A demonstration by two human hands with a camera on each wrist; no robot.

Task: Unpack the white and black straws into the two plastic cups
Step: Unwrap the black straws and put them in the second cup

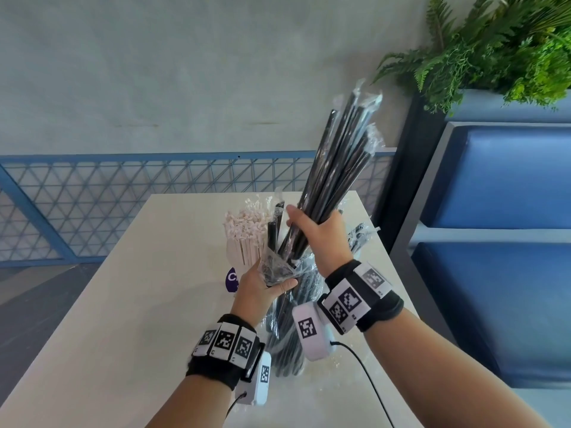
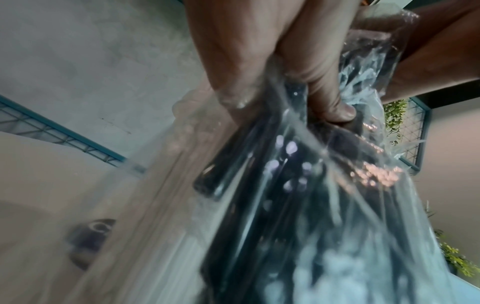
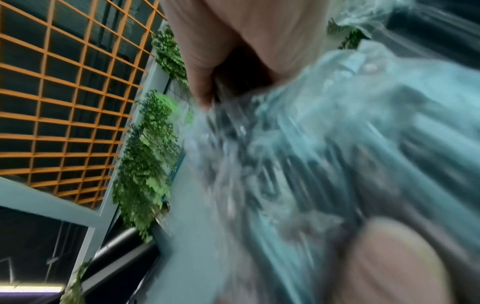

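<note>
A bundle of black straws, each in its own clear wrapper, is held raised above the surface by the right hand. The right grip is closed round the lower part of the bundle, and the straws fan upward and to the right from it. The mouth of a clear plastic bag is pinched by the left hand, whose grip is closed on the crumpled film just below the right hand. In the left wrist view the fingers are seen curled into the film, with more black straws lying inside the bag beneath them. The rest of the bag hangs down toward the surface between the two wrists, still holding dark straws.

Behind the left hand a plastic cup with a purple label is seen standing on the surface, packed with white paper-wrapped straws that stand upright. A few black straws are seen upright just to the right of the white ones; the container holding them is hidden by the hands. More wrapped black straws are visible beyond the right wrist.

The right wrist view is blurred; only film and part of the hand can be made out.
</note>
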